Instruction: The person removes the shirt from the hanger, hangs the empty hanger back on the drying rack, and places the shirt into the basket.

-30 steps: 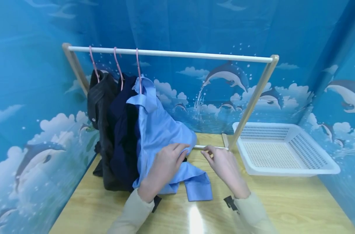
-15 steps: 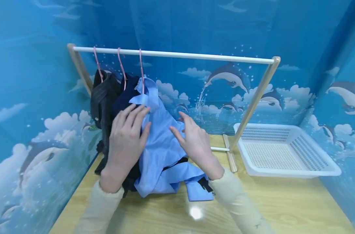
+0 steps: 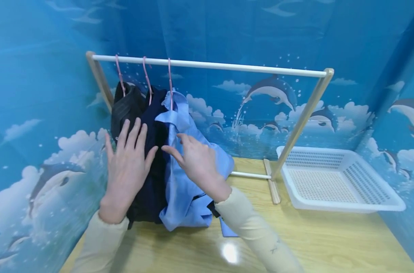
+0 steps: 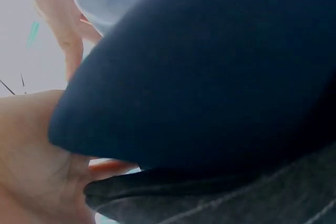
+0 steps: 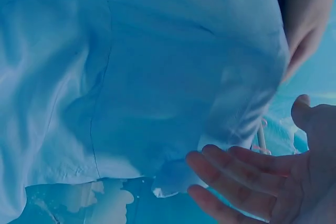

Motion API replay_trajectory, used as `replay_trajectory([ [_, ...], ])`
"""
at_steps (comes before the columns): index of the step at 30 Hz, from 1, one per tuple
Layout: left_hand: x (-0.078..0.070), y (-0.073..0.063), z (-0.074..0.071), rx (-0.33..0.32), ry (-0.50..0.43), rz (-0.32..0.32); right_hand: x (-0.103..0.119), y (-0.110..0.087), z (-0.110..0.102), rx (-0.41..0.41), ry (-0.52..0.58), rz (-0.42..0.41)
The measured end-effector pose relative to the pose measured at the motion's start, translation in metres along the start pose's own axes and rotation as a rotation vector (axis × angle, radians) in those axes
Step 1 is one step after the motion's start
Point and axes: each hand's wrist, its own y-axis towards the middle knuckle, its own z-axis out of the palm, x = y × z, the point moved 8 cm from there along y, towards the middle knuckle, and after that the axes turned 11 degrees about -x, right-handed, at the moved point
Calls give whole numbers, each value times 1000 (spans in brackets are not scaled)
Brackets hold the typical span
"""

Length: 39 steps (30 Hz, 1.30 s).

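Note:
Three garments hang on pink hangers: a black one (image 3: 129,104), a navy one (image 3: 158,131) and a light blue collared shirt (image 3: 177,185). My left hand (image 3: 126,167), fingers spread, lies over the front of the black and navy garments. In the left wrist view, navy cloth (image 4: 184,77) and dark grey cloth (image 4: 226,198) with pale stitching pass close by that palm. My right hand (image 3: 198,157) is at the blue shirt's front, thumb and forefinger extended. The right wrist view shows its fingers (image 5: 241,177) loosely bent beside the shirt, holding nothing.
The white rail (image 3: 234,67) is carried by wooden side posts (image 3: 302,121). Beyond the right post stands a white perforated basket (image 3: 329,185). All of it is on a wooden table (image 3: 295,242), with a dolphin-print curtain (image 3: 261,34) behind and at the sides.
Both hands have moved left and up from the blue shirt's lower right side. My left hand has reached the dark garments, my right the shirt front. The right hand's pinched fingers have opened.

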Motion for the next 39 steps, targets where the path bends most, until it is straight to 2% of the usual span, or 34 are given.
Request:
replay_trajectory([
  [5,1,1,-2,-35,-20,6,6,1,1,-64,-42,-40],
  [10,2,0,-3,-44,-33,1,-4,1,-8,-139,-43,-27],
  [20,7,2,-5,-68,-53,-14,-27,1,-9,-151,-34,13],
  [27,7,2,-6,-88,-61,-2,-38,1,-7,-206,22,45],
  [34,7,1,-4,-73,-62,-1,-49,1,-27,-319,-56,56],
  [39,8,1,-2,-84,-59,6,-60,-4,-42,-368,-61,43],
])
